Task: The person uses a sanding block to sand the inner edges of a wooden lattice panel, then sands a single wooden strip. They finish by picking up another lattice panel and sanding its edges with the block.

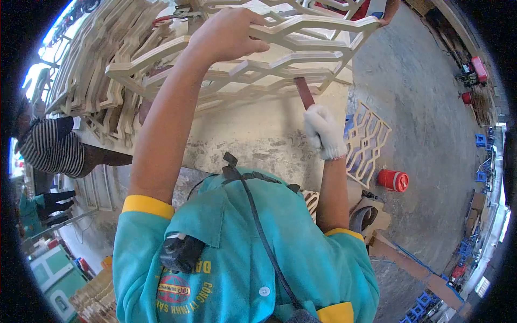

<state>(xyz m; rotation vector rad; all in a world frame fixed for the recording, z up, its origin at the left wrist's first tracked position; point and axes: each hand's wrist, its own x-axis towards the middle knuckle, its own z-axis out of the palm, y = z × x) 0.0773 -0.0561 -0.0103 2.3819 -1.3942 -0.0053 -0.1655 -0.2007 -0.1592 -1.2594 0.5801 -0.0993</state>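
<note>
A pale wooden lattice panel stands tilted over the work table. Bare, my left hand is closed over the panel's upper edge, thumb on the near side. My right hand, in a white glove, is wrapped round a flat reddish-brown strip. The strip's far end is at the lower bars of the panel; whether it touches them is hard to tell. Another person's hand is at the panel's far right corner.
Stacked lattice panels rise at the left, beside a person in a striped top. Another lattice panel and a red round container are on the right. Further left is a person in teal.
</note>
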